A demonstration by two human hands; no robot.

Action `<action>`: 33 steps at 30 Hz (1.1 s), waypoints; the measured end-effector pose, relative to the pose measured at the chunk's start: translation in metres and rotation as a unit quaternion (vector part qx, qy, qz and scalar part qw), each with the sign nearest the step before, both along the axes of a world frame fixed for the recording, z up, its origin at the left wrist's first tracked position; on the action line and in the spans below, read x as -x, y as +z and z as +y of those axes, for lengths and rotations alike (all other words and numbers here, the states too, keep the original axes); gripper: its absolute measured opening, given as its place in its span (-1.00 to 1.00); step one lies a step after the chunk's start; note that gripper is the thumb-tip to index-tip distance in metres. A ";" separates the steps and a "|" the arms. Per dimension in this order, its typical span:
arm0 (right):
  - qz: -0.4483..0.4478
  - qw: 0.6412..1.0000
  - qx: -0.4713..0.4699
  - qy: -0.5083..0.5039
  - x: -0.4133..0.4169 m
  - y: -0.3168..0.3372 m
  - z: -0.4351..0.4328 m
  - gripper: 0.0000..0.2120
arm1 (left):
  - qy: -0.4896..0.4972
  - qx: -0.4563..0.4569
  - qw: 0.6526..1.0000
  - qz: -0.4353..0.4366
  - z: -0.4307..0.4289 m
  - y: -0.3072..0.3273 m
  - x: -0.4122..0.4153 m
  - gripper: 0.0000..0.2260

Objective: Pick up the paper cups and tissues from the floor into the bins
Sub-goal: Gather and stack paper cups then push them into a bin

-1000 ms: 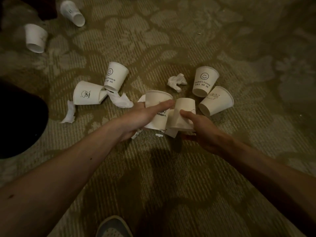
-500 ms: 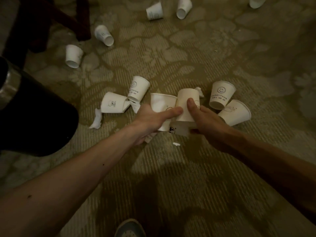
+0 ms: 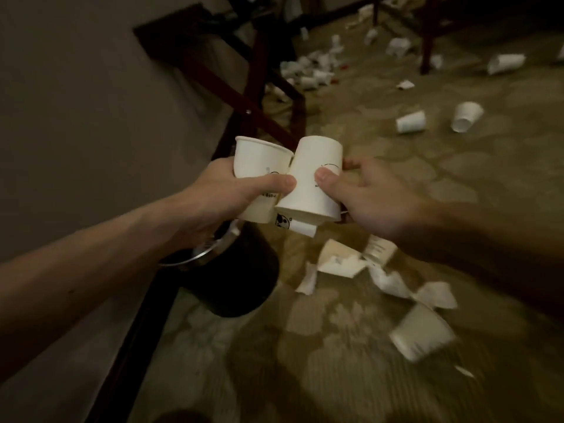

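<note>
My left hand (image 3: 225,190) grips an upright white paper cup (image 3: 259,161) in the air. My right hand (image 3: 366,196) grips an upside-down white paper cup (image 3: 314,178) with another cup (image 3: 302,228) poking out below it. The two held cups touch each other above a black bin (image 3: 235,279) with a metal rim, which stands on the floor just below my hands. On the carpet to the right of the bin lie crumpled tissues (image 3: 387,280) and cups, among them a blurred cup (image 3: 422,332).
A grey wall with a dark skirting (image 3: 137,325) runs along the left. Dark wooden chair legs (image 3: 259,96) stand behind the bin. Several more cups, such as one lying cup (image 3: 410,122), litter the patterned carpet (image 3: 335,377) further back and right.
Both hands have lifted the cups off the floor and carried them left, over the black bin. The view has swung up and left toward the wall and chairs.
</note>
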State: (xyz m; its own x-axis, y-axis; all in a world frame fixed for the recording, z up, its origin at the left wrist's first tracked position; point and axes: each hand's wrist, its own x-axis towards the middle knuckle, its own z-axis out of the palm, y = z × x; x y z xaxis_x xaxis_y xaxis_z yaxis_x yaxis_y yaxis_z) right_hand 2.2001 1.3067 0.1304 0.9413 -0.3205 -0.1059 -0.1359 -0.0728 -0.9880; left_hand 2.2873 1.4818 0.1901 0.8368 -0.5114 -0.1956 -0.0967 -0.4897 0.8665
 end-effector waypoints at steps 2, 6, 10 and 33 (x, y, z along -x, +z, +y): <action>-0.020 0.999 0.011 0.023 -0.026 0.004 0.030 -0.44 | 0.030 0.004 1.000 -0.007 0.034 0.007 -0.016 -0.46; -0.037 0.997 0.027 0.055 -0.077 -0.004 0.092 -0.43 | 0.094 0.033 0.995 -0.005 0.094 -0.006 -0.053 -0.41; -0.058 0.991 0.086 0.087 -0.119 -0.023 0.136 -0.49 | 0.178 0.082 0.981 0.009 0.129 -0.041 -0.087 -0.23; -0.099 0.893 0.414 0.148 -0.034 -0.048 0.066 -0.82 | 0.170 -0.174 0.937 -0.252 0.108 -0.095 -0.088 -0.55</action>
State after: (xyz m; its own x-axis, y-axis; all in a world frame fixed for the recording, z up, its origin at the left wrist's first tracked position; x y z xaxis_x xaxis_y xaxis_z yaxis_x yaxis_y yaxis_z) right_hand 2.2340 1.3728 0.0823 0.9716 0.0539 0.2306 0.1819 -0.7934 -0.5809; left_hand 2.3749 1.5900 0.0947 0.9707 -0.1770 0.1626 -0.2374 -0.8112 0.5344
